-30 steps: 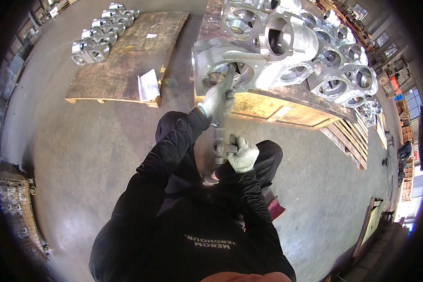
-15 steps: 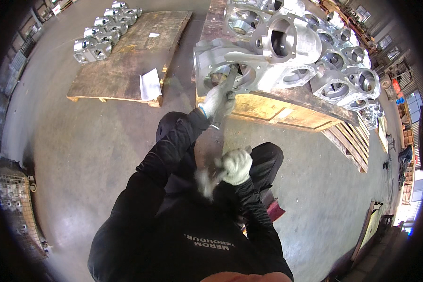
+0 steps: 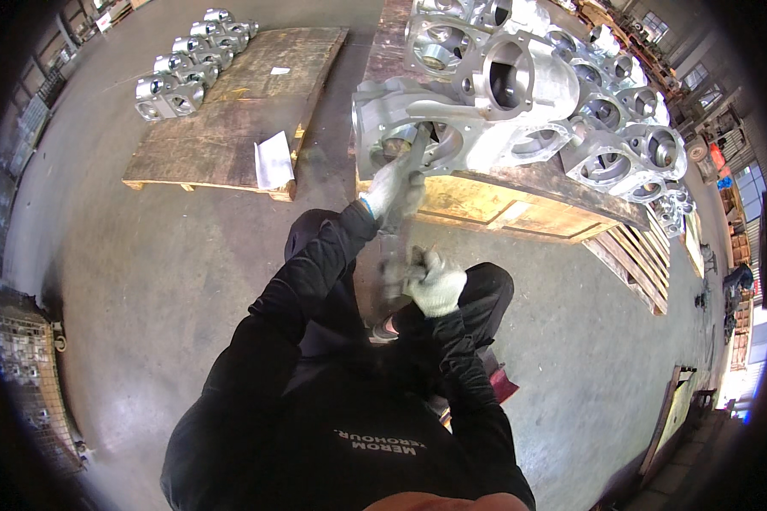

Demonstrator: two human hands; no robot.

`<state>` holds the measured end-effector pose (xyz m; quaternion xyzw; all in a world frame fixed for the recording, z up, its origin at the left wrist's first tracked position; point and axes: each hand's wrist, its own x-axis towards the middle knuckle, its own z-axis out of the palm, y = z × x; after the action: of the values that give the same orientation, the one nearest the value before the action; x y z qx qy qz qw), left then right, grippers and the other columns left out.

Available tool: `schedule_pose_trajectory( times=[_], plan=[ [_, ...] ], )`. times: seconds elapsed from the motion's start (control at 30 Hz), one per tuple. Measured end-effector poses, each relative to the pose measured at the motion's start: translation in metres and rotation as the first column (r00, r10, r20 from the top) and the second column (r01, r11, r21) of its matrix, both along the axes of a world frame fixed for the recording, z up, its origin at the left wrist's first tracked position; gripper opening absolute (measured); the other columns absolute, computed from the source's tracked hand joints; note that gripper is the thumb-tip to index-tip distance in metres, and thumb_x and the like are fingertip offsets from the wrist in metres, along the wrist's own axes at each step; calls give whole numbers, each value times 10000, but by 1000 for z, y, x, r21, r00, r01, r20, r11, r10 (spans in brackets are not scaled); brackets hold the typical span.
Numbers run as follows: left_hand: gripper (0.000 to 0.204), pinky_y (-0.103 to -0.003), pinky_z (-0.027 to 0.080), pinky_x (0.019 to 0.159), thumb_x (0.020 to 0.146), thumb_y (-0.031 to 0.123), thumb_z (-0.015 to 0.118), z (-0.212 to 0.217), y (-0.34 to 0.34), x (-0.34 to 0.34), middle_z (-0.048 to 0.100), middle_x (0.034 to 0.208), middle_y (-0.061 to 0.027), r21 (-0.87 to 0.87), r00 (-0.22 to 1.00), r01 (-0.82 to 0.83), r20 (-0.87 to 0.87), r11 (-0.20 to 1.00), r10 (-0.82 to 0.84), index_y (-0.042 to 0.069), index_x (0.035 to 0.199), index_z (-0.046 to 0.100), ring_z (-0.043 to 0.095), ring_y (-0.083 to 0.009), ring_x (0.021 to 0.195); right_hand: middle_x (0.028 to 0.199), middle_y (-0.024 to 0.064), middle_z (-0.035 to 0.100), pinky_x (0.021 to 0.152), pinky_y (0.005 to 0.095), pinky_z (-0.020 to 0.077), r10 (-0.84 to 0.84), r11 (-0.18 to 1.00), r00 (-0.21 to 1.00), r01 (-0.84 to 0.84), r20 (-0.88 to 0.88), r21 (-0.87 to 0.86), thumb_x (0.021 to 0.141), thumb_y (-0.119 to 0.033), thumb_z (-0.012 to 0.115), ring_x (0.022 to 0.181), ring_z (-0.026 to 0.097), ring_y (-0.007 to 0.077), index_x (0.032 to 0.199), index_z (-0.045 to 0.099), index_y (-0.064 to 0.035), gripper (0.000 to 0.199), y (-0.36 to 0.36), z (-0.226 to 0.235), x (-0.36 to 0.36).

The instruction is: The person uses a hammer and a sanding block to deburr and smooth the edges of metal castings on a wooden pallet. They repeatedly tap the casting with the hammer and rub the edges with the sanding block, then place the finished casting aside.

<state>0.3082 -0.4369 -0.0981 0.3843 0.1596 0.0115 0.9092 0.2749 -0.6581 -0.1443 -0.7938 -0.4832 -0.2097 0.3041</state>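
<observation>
Gloved left hand [image 3: 392,189] grips long grey metal tool [image 3: 400,213] against large silver cast-metal housing [image 3: 452,128] on wooden pallet [image 3: 486,200]; gloved right hand [image 3: 435,283] clamps tool's lower end.

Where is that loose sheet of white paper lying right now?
In the head view, the white paper lies upper left, at the near right edge of the flat wooden pallet, left of the raised pallet of metal castings.
</observation>
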Motion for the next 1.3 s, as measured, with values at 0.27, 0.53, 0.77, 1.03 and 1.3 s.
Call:
schedule_pose_trajectory(
  times=[0.27,0.53,0.77,1.03,1.3],
  plan=[
    [544,-315,328,458,1053,601,322,-8,9,2,447,568,-12,-49,996,89,10,995,-89,160,776,477,389,-174,445,686,45,504,576,374,455,305,951,913,-306,270,-42,677,-314,701,603,537,228,726,519,-148,252,-3,8,3],
    [561,-323,332,455,1053,616,321,-12,10,6,458,559,-30,2,1000,19,12,1000,-19,153,779,480,389,-179,434,760,66,561,609,416,481,263,954,914,-295,309,60,673,-314,710,659,584,272,781,524,-139,277,4,12,-4],
    [578,-335,327,444,1049,632,325,-22,12,10,447,552,-40,79,998,1,66,997,-7,147,783,494,384,-182,426,711,80,568,604,439,477,-42,993,998,47,51,-109,757,-294,714,643,600,290,828,566,-136,228,8,15,-5],
    [568,-326,341,454,1051,619,333,-20,12,9,461,559,-36,109,1000,-6,-19,994,8,144,791,504,418,-180,437,698,69,575,608,463,469,-105,981,994,105,11,-164,687,-306,707,632,593,322,807,586,-131,245,5,10,3],
    [564,-318,346,433,1052,615,343,-24,14,10,477,564,-31,119,998,-55,21,991,52,140,811,529,427,-178,434,706,52,580,564,419,458,239,970,943,-243,231,-9,775,-233,666,600,573,253,785,584,-166,106,7,11,0]
  ],
)
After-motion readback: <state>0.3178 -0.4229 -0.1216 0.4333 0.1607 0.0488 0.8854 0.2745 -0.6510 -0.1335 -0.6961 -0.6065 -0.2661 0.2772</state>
